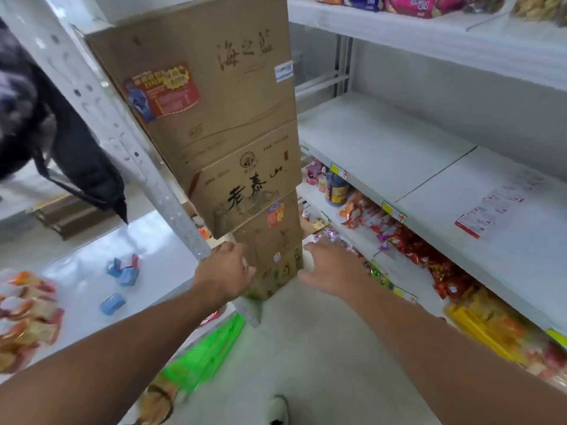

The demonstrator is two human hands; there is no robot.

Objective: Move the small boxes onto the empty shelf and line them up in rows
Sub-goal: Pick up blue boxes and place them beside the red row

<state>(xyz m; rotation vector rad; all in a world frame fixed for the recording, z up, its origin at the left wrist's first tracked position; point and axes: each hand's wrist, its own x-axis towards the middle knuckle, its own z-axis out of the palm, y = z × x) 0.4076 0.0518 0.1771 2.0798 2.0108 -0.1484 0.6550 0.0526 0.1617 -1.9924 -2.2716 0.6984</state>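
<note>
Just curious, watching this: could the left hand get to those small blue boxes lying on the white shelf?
Probably yes. The small blue boxes lie loose on the white shelf left of the left hand, with nothing over them. The hand is now at the bottom cardboard box and would need to swing left.

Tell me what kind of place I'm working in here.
Most likely a small grocery shop: white retail shelves with price tags, packaged snacks in rows, and stacked cardboard cartons at the shelf end.
</note>
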